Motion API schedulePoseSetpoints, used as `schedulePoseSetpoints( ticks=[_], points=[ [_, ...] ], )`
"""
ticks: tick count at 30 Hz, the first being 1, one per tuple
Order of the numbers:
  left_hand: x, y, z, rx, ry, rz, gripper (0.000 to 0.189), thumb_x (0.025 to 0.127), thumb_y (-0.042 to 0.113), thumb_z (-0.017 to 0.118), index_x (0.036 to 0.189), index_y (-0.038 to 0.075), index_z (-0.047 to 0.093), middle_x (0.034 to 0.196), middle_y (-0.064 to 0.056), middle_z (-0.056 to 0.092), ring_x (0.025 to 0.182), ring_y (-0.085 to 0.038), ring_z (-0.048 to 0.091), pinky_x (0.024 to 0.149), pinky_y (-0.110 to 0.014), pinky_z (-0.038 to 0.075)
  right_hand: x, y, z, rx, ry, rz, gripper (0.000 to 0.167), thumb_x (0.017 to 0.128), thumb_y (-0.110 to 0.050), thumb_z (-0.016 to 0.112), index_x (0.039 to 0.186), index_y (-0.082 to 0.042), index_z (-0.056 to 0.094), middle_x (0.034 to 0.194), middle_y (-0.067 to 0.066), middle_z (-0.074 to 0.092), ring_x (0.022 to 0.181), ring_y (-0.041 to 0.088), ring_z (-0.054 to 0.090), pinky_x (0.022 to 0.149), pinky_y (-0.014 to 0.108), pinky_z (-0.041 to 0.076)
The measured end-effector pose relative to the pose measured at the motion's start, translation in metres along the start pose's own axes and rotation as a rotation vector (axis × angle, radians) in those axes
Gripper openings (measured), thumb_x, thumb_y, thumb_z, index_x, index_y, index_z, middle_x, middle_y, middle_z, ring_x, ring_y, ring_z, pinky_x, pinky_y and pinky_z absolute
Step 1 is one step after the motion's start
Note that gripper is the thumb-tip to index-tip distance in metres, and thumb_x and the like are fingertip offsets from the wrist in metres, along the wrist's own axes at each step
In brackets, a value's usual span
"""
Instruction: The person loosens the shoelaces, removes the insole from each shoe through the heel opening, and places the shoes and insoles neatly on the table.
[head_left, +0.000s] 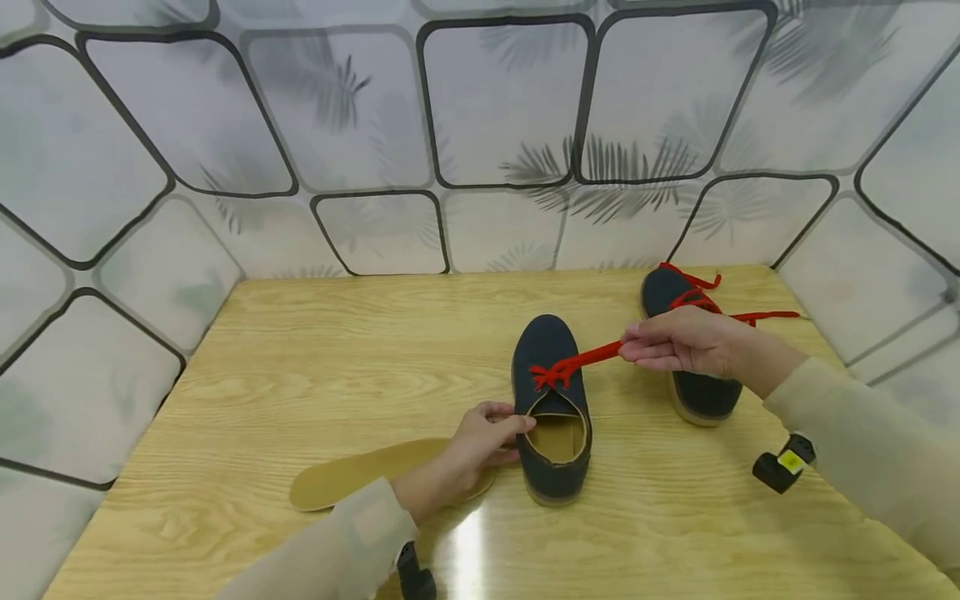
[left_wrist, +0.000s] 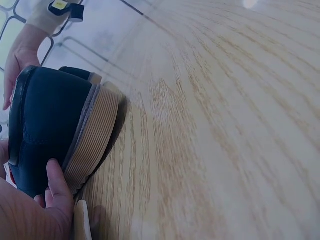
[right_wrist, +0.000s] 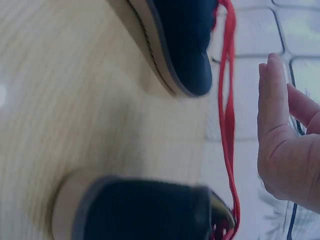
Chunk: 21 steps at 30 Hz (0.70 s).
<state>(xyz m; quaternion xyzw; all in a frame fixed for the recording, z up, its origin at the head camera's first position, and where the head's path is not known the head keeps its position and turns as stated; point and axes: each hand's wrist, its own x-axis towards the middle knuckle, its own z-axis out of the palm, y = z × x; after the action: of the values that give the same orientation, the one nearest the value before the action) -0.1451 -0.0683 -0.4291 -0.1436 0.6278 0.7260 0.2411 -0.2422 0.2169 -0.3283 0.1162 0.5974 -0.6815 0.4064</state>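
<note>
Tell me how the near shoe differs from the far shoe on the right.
The near shoe points almost straight ahead, while the far shoe has its toe angled left. The left hand grips the near shoe but not the far shoe. From the head camera, the near shoe's opening shows, while the right hand hides the far shoe's. Both are dark, with red laces and tan soles.

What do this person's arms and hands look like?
The left hand and right hand are bare. Both arms wear pale cream sleeves reaching the wrists. A small black device sits at each wrist; the right one shows a yellow patch.
</note>
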Motion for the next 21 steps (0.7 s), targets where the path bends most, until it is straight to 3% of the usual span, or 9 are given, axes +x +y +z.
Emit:
schedulePoseSetpoints(
  ticks=[8, 17, 21],
  points=[
    [-0.002, 0.002, 0.002, 0.013, 0.005, 0.004, 0.054, 0.080, 0.015, 0.070, 0.124, -0.004, 0.045, 0.105, -0.010, 0.052, 0.080, -0.017, 0.054, 0.070, -0.029, 0.056, 0.014, 0.019, 0.029, -0.163, -0.062, 0.009, 0.017, 0.094, -0.011, 0.056, 0.094, -0.003, 0.071, 0.083, 0.008, 0.072, 0.077, 0.014, 0.070, 0.075, 0.027, 0.056],
    [-0.001, 0.002, 0.004, -0.001, 0.001, 0.006, 0.056, 0.079, 0.015, 0.071, 0.124, -0.004, 0.045, 0.103, -0.009, 0.053, 0.080, -0.017, 0.055, 0.070, -0.029, 0.057, 0.023, 0.024, 0.050, -0.332, -0.010, 0.053, 0.021, 0.090, -0.014, 0.063, 0.104, 0.002, 0.065, 0.081, 0.008, 0.072, 0.073, 0.014, 0.070, 0.070, 0.028, 0.057],
    [-0.002, 0.001, 0.002, -0.002, 0.007, 0.009, 0.056, 0.079, 0.014, 0.071, 0.124, -0.004, 0.044, 0.102, -0.009, 0.052, 0.081, -0.017, 0.055, 0.070, -0.029, 0.057, 0.031, 0.024, 0.058, -0.367, 0.008, 0.061, 0.017, 0.087, -0.011, 0.067, 0.100, -0.001, 0.063, 0.078, 0.006, 0.071, 0.069, 0.012, 0.069, 0.068, 0.026, 0.057]
  ],
)
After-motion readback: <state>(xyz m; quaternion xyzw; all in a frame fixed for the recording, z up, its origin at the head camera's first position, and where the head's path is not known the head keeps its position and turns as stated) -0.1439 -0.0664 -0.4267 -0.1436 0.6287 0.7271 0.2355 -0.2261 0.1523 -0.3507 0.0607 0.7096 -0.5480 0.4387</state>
